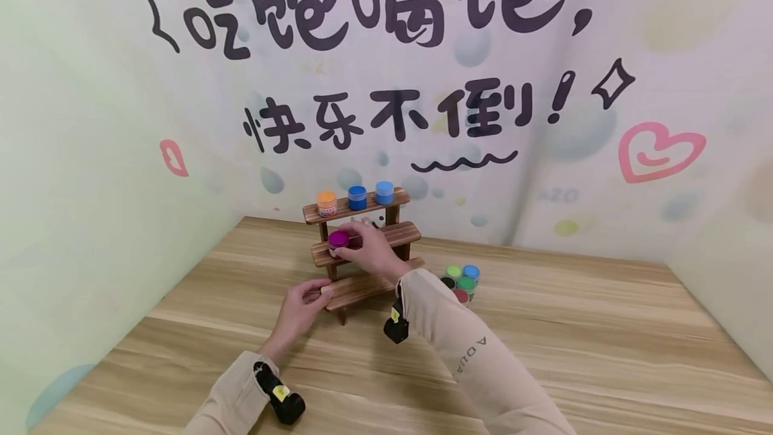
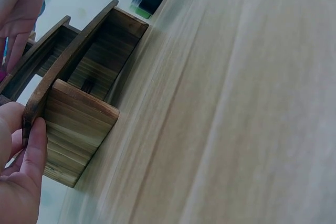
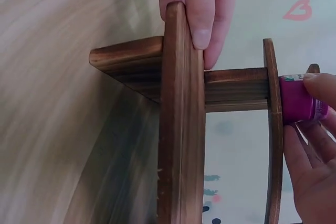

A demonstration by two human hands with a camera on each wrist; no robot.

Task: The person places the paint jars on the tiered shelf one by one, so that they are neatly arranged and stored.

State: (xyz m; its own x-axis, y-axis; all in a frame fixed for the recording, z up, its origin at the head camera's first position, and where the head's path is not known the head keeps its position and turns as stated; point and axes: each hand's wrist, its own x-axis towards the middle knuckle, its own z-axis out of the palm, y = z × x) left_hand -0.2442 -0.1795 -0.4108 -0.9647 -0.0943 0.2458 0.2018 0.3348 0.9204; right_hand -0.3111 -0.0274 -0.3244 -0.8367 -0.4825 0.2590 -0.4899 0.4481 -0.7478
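Note:
A three-tier wooden stand [image 1: 356, 292] stands on the table near the back wall. My right hand [image 1: 372, 251] holds a small purple paint jar [image 1: 338, 241] between thumb and fingers at the left end of the middle tier. In the right wrist view the purple jar [image 3: 297, 98] has its base right at the tier's board. With thumb and fingers, my left hand [image 1: 300, 307] grips the left end of the lowest tier; the left wrist view shows that pinch on the board's end. On the top tier sit an orange jar [image 1: 327, 203], a dark blue jar [image 1: 357, 198] and a light blue jar [image 1: 384, 192].
Right of the stand, several paint jars [image 1: 466, 286] in green, blue, black and red are grouped on the table [image 1: 574, 334], partly behind my right sleeve. A printed cloth [image 1: 386, 113] with large lettering hangs behind the stand.

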